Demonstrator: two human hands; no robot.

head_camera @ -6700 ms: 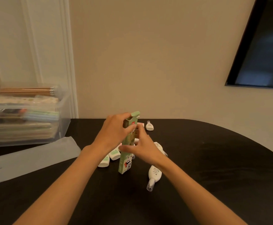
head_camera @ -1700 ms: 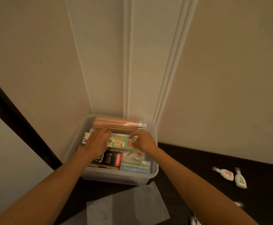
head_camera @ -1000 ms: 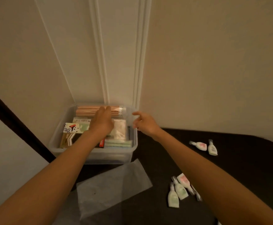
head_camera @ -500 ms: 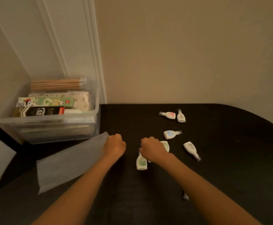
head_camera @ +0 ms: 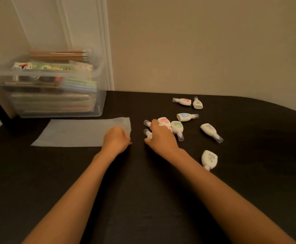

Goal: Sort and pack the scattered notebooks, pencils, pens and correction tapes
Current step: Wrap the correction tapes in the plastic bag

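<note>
**R hand on tapes, L hand at sheet edge**

2 bare forearms reach over the dark surface (head_camera: 59,182). Nearest of the correction tapes (head_camera: 209,157) lies alone beside the R forearm. Right hand (head_camera: 161,137) is palm down w/ fingers curled over 2 tapes, their clear caps poking out on its left side. 7 tapes lie loose around and beyond it, 2 of them just beside its fingertips. Left hand (head_camera: 116,139) has fingers curled at the right corner of a translucent plastic sheet (head_camera: 76,132) lying flat. It is blurred, so can't tell if it actually grips. Far left, against the wall, is a clear bin (head_camera: 100,101) holding stacked notebooks (head_camera: 50,102), w/ a green box (head_camera: 45,66) and pencils (head_camera: 57,55) on top.
</note>
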